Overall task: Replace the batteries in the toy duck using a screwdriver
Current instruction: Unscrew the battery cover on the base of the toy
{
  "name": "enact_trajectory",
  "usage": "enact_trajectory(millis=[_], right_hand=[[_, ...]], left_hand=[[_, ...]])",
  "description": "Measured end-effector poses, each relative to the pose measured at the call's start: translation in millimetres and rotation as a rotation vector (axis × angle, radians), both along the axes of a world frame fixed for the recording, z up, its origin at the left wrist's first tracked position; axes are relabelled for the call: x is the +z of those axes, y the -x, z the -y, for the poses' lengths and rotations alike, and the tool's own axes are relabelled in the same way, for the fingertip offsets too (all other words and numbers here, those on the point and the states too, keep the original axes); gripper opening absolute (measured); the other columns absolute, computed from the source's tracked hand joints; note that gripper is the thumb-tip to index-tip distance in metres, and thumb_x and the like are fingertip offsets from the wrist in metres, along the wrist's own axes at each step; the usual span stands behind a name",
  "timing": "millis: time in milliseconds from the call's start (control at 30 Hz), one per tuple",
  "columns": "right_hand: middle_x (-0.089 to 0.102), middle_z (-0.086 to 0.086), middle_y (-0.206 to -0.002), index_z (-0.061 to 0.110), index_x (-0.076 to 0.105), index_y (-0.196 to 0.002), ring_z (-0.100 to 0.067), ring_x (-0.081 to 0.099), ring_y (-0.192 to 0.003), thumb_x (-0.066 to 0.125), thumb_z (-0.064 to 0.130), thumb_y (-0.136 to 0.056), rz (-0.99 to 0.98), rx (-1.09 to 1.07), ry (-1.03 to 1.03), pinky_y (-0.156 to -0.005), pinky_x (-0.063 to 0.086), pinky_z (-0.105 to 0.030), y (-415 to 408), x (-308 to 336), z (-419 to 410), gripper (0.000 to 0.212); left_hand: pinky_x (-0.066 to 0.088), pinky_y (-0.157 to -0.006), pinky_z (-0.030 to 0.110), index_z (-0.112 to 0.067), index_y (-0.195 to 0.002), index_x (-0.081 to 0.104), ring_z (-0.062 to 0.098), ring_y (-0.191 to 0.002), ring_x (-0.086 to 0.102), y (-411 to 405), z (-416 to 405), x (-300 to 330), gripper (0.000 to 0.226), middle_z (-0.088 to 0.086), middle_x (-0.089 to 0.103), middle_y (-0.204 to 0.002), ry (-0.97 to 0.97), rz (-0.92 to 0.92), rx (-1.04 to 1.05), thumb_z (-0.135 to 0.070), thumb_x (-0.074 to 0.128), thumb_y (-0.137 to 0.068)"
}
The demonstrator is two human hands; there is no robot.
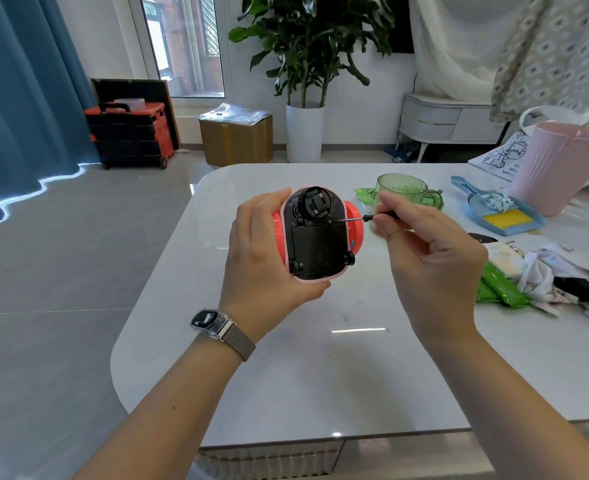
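While the left hand (262,251) grips the toy duck (315,233), the right hand (424,251) pinches the screwdriver (365,218)

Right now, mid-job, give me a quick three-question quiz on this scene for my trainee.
1. True or false: the battery cover on the underside of the toy duck is already off.
2. Which hand grips the screwdriver? A) left hand B) right hand C) neither
3. Fill in: the screwdriver tip meets a screw at the cover's upper ____ corner, as the head view shows it.

Key: 1. False; the cover sits in place. 2. B; the left hand holds the duck above the table. 3. right.
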State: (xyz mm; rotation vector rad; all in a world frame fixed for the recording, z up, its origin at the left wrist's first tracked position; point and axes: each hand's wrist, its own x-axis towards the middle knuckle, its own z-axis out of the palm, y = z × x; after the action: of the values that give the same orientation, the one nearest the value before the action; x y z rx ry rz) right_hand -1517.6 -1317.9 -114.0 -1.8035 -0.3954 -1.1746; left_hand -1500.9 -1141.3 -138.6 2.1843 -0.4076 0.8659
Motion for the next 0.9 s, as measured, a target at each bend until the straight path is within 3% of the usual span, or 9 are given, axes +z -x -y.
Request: enact_trajectory(millis=[100, 233, 400, 700, 900], right_hand=[[0.069, 0.004, -0.104, 0.006, 0.067, -0.113, -0.006, 0.066, -0.096, 0.069, 0.007, -0.085, 0.0, -0.012, 0.05, -0.091, 0.051, -0.02, -0.7, -1.3, 2.6, 0.029], [0.063, 0.02, -0.101, 0.017, 0.067, -0.109, 0.01, 0.062, -0.094, 0.067, 0.002, -0.084, 0.029, 0.022, 0.105, -0.087, 0.049, -0.014, -0.5, -3.0, 1.9, 0.028], [0.068, 0.009, -0.095, 0.009, 0.074, -0.102, -0.008, 0.066, -0.088, 0.062, -0.012, -0.083, 0.072, 0.02, 0.203, -0.084, 0.052, -0.018, -2.2, -4.7, 1.0, 0.031], [0.067, 0.005, -0.095, 0.005, 0.073, -0.1, -0.01, 0.064, -0.089, 0.055, -0.008, -0.088, 0.074, 0.041, 0.293, -0.084, 0.052, -0.021, -2.2, -6.1, 0.1, 0.025], [0.069, -0.003, -0.09, 0.003, 0.071, -0.101, -0.009, 0.061, -0.085, 0.053, -0.013, -0.087, 0.056, 0.012, 0.307, -0.082, 0.048, -0.014, -1.2, -5.2, 0.2, 0.028]], left_hand=[[0.033, -0.097, 0.01, -0.013, -0.139, 0.04, 0.012, -0.122, 0.04, -1.0, -0.4, 0.0, 0.105, 0.008, 0.045, -0.136, -0.005, 0.005, -0.003, -0.042, 0.09, -0.051], [0.035, -0.098, 0.014, -0.012, -0.139, 0.04, 0.019, -0.124, 0.043, -3.0, -2.8, 0.1, 0.106, 0.009, 0.045, -0.137, 0.006, 0.0, 0.007, -0.04, 0.092, -0.051], [0.035, -0.097, 0.013, -0.012, -0.138, 0.04, 0.019, -0.123, 0.043, -4.0, -3.7, 0.0, 0.105, 0.009, 0.045, -0.136, 0.01, 0.006, 0.016, -0.039, 0.092, -0.051], [0.034, -0.096, 0.012, -0.013, -0.139, 0.04, 0.019, -0.124, 0.043, -4.5, -3.8, -0.2, 0.106, 0.009, 0.045, -0.136, 0.01, 0.003, 0.022, -0.039, 0.092, -0.051], [0.03, -0.093, 0.007, -0.012, -0.139, 0.039, 0.018, -0.124, 0.042, -4.7, -2.5, -1.8, 0.106, 0.01, 0.044, -0.137, -0.017, -0.001, 0.014, -0.038, 0.092, -0.051]])
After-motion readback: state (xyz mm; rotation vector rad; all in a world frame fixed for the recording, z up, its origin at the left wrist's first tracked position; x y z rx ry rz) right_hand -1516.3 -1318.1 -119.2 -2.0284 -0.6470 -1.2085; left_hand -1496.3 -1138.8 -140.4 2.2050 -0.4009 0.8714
